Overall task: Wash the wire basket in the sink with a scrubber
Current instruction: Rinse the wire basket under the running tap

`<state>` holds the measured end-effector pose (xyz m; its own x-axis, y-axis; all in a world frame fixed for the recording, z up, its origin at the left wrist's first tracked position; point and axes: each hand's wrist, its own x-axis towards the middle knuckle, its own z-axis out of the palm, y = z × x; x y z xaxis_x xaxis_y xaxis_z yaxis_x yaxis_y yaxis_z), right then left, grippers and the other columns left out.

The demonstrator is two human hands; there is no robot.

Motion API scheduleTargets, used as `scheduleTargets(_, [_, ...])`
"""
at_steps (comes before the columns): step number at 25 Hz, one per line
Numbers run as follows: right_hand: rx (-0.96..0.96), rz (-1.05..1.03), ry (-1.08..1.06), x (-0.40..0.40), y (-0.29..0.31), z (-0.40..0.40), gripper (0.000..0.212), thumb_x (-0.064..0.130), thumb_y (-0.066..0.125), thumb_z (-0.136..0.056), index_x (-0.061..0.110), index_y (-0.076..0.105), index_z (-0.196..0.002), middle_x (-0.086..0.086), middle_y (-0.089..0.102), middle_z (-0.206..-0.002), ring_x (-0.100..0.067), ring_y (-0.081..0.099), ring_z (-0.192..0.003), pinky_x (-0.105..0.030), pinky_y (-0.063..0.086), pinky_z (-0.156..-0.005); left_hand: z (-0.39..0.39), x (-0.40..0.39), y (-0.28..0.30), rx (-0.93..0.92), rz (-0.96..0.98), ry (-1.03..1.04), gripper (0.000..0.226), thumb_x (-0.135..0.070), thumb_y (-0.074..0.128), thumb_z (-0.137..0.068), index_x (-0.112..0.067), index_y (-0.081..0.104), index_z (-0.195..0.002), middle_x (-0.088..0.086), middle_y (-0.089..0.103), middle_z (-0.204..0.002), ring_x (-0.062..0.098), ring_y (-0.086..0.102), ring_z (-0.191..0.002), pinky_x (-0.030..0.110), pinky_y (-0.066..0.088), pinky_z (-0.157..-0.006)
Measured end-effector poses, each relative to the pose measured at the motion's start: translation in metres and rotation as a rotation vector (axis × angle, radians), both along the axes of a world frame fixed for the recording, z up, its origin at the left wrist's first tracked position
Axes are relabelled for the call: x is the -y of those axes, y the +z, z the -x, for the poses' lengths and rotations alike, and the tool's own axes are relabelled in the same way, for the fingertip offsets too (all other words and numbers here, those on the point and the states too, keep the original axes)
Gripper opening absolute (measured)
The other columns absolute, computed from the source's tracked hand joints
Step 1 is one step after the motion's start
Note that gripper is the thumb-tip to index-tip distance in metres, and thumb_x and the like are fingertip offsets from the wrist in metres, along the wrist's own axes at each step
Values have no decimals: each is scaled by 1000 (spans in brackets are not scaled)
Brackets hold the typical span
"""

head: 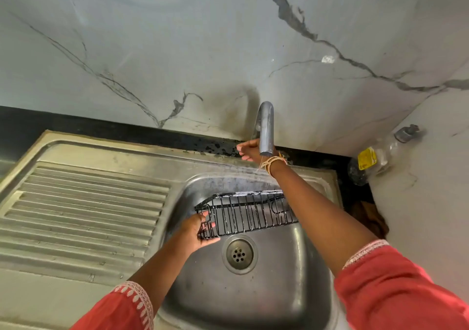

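Note:
A black wire basket hangs tilted over the steel sink bowl, just above the drain. My left hand grips its left end. My right hand reaches behind the curved steel tap at the back of the sink, partly hidden by the spout, and what it touches is hidden. White foam lies along the basket's far rim. No scrubber is in view.
A ribbed steel draining board lies left of the bowl. A clear plastic bottle with a yellow label lies in the right back corner on the black counter. A marble wall rises behind and to the right.

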<state>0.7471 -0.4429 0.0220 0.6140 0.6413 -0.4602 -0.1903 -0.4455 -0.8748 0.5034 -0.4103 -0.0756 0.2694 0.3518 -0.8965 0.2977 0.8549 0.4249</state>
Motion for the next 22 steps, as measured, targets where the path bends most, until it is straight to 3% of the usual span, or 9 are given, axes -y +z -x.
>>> scheduleTargets(2, [-13, -108, -42, 10, 4, 4, 20, 2, 42, -100, 0, 62, -95, -14, 63, -82, -11, 66, -54, -20, 53, -50, -3, 4, -13, -27, 17, -33, 14, -7, 46, -98, -14, 57, -97, 20, 62, -118, 35, 59, -113, 61, 53, -69])
scheduleTargets(5, [167, -199, -292, 61, 1, 13, 10, 2, 65, -87, 11, 68, -84, -13, 70, -80, -21, 68, -71, -30, 59, -67, -6, 1, -34, -46, 36, -77, 14, -8, 49, -96, -10, 58, -107, 25, 62, -118, 42, 60, -109, 58, 56, -63])
scheduleTargets(7, [228, -179, -445, 102, -21, 27, 11, 7, 66, -87, 16, 69, -81, -8, 70, -76, -17, 67, -68, -29, 58, -68, -10, -3, -45, -44, 54, -113, 21, -9, 51, -96, -8, 57, -116, 26, 64, -112, 41, 63, -103, 56, 57, -59])
scheduleTargets(9, [452, -37, -537, 128, -53, 40, 13, 8, 65, -86, 15, 71, -78, -7, 70, -76, -20, 66, -71, -30, 54, -71, -16, -6, -51, -28, 76, -145, 25, -13, 49, -98, -9, 56, -122, 25, 65, -110, 38, 65, -98, 54, 57, -57])
scheduleTargets(13, [869, 160, -517, 152, -105, 61, 20, 6, 58, -85, 7, 72, -98, -11, 64, -101, -29, 60, -96, -25, 42, -90, -24, -10, -53, -32, 120, -189, 29, -16, 50, -97, -5, 57, -123, 25, 63, -115, 40, 63, -100, 52, 55, -69])
scheduleTargets(17, [850, 252, -469, 149, -123, 82, 37, 13, 56, -91, 2, 57, -127, -19, 46, -134, -33, 47, -122, -36, 37, -103, -26, -16, -58, -51, 163, -200, 26, -12, 46, -99, -6, 55, -122, 28, 54, -127, 46, 53, -118, 55, 49, -92])
scheduleTargets(20, [802, 292, -425, 143, -118, 88, 45, 15, 55, -93, 3, 47, -136, -19, 37, -142, -35, 49, -122, -36, 43, -97, -24, -19, -58, -76, 165, -145, 27, -10, 47, -95, 0, 52, -119, 30, 53, -128, 48, 52, -117, 58, 50, -86])
scheduleTargets(22, [817, 345, -359, 141, -117, 92, 49, 16, 52, -95, 4, 41, -141, -17, 36, -143, -33, 50, -120, -36, 47, -91, -21, -19, -53, -69, 162, -95, 37, -24, 49, -96, -3, 51, -126, 29, 55, -126, 49, 54, -112, 60, 54, -72])
